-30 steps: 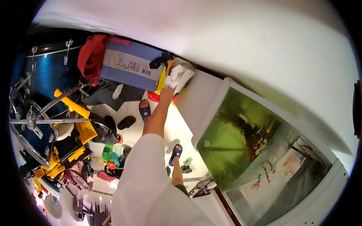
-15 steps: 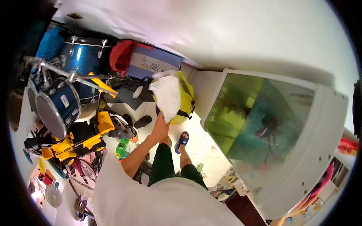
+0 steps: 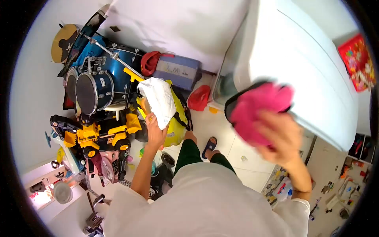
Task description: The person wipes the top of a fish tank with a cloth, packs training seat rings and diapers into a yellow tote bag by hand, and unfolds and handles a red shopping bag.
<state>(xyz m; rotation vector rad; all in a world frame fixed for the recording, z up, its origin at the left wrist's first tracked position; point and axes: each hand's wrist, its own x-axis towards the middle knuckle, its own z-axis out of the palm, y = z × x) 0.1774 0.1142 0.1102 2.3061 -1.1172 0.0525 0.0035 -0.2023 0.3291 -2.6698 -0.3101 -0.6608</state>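
My left hand (image 3: 156, 132) is closed on the lower end of a white bag (image 3: 160, 98), crumpled and partly filled. Behind that bag stands a yellow-green bag (image 3: 176, 136) with black straps, on the floor. On the other side, my right hand (image 3: 280, 136) grips a bright pink cloth item with black edging (image 3: 252, 108). It is smeared by motion, so its exact kind cannot be made out. Both hold up in front of a large white-topped case (image 3: 304, 59), the pink item partly covering its edge.
A blue drum set (image 3: 92, 91) and a yellow toy truck (image 3: 90, 136) crowd the left. A blue-grey box (image 3: 177, 71) with a red cap (image 3: 150, 63) on it stands by the wall. A red bag (image 3: 199, 98) lies near the case. Light tiles (image 3: 246, 158) cover the floor.
My right hand has come into view with the pink cloth item. My left hand still holds the white bag. The view has shifted, and the case's clear front is now mostly out of sight.
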